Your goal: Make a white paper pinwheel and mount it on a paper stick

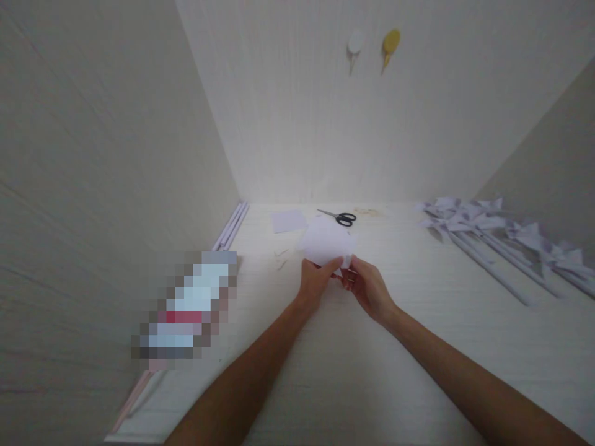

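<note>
A white sheet of paper (pixel 325 243) lies at the middle of the pale table (pixel 353 371), and both my hands pinch its near edge. My left hand (pixel 316 279) grips the edge with thumb and fingers. My right hand (pixel 367 286) holds the same edge just to the right, the two hands touching. Black-handled scissors (pixel 339 217) rest on the table beyond the sheet. A smaller square of paper (pixel 288 220) lies to their left.
Several finished paper pinwheels on rolled sticks (pixel 502 238) lie at the right. Rolled paper sticks (pixel 231 226) run along the left wall. A blurred-out object (pixel 186 310) sits at the left. Two hooks, white (pixel 354 44) and yellow (pixel 391 43), hang on the back wall.
</note>
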A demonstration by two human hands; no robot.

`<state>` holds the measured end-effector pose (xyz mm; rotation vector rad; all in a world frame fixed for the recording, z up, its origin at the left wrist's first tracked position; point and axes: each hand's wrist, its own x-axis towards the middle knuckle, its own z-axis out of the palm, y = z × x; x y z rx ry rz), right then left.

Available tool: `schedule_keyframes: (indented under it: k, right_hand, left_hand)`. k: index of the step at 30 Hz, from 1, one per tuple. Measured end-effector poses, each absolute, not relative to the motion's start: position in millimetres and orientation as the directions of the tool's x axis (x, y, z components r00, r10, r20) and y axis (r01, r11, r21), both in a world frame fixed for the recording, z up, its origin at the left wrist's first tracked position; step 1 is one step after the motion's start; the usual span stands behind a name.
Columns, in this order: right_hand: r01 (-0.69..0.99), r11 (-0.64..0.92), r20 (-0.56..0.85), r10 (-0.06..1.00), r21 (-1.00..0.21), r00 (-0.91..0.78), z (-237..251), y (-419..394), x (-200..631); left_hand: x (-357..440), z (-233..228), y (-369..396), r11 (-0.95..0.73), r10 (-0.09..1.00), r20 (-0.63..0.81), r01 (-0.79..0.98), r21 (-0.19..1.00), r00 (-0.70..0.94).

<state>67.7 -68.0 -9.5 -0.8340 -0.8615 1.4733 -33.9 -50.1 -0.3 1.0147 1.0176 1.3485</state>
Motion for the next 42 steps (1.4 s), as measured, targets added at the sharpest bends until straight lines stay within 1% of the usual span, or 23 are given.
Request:
schedule_keyframes:
  k: [5, 12, 19, 28, 34, 37, 42]
  right_hand:
    - [-0.342, -0.033, -0.004, 0.996, -0.939, -0.084, -10.9, -67.6, 72.1]
    - [-0.297, -0.021, 0.005, 0.996, -0.955, -0.087, -13.6, -67.0, 75.5]
    - [-0.333, -0.016, 0.01, 0.997, -0.943, -0.078, -15.1, -66.9, 74.4]
    - [-0.267, 0.004, 0.023, 0.998, -0.964, -0.066, -15.5, -66.8, 75.4]
    - [-0.227, 0.024, 0.038, 0.997, -0.974, -0.06, -16.8, -66.1, 75.6]
    - [-0.258, 0.027, 0.036, 0.999, -0.966, -0.031, -16.8, -66.4, 76.2]
    - [-0.379, 0.017, 0.001, 0.999, -0.925, 0.043, -12.8, -67.3, 76.4]
  left_hand:
    - [-33.3, -0.9, -49.5, 0.005, 0.994, -0.03, -0.229, 0.973, -0.103]
    - [-33.8, -6.0, -45.9, 0.02, 0.984, -0.063, -0.252, 0.968, -0.164]
    - [-33.8, -5.1, -45.7, 0.042, 0.98, -0.091, -0.262, 0.964, -0.176]
    - [-34.7, -6.8, -44.9, 0.062, 0.983, -0.103, -0.252, 0.966, -0.153]
    - [-35.4, -8.6, -45.9, 0.062, 0.986, -0.094, -0.216, 0.974, -0.14]
    - [-34.6, -7.6, -46.2, 0.06, 0.985, -0.096, -0.235, 0.97, -0.145]
    - [-34.0, -6.8, -44.4, 0.043, 0.982, -0.094, -0.295, 0.955, -0.162]
